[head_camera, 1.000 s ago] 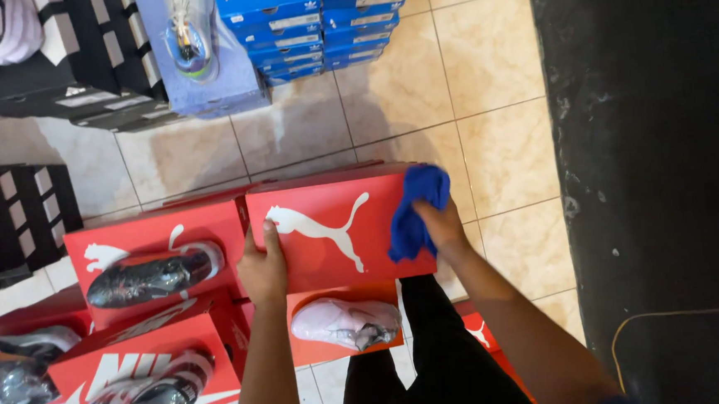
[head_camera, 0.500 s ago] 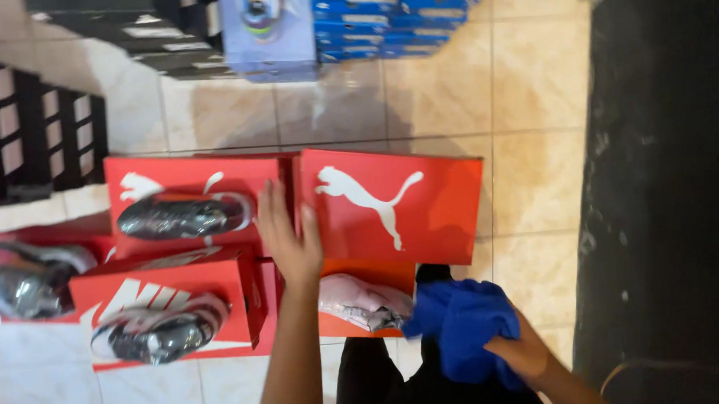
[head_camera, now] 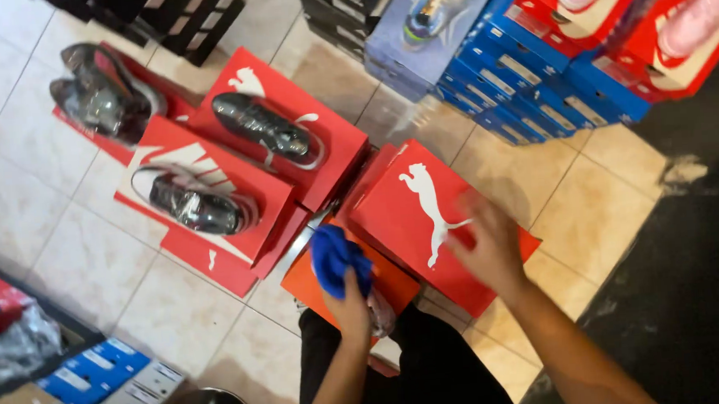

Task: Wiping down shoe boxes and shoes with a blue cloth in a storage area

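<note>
I am standing over a red shoebox with a white animal logo, lying on the tiled floor. My right hand rests on its lid, fingers spread and blurred. My left hand is closed around a bunched blue cloth, held just left of that box, over an orange box. A pale shoe is mostly hidden behind my left hand. My black trousers fill the bottom centre.
Red boxes with dark plastic-wrapped shoes lie to the left. A stack of blue boxes stands at the top right, with pink shoes on red boxes beyond. A dark mat lies right. More boxes lie bottom left.
The view has swung round. The blue cloth, held in my right hand before, is now in my left hand. My right hand now lies on the red box where my left hand was.
</note>
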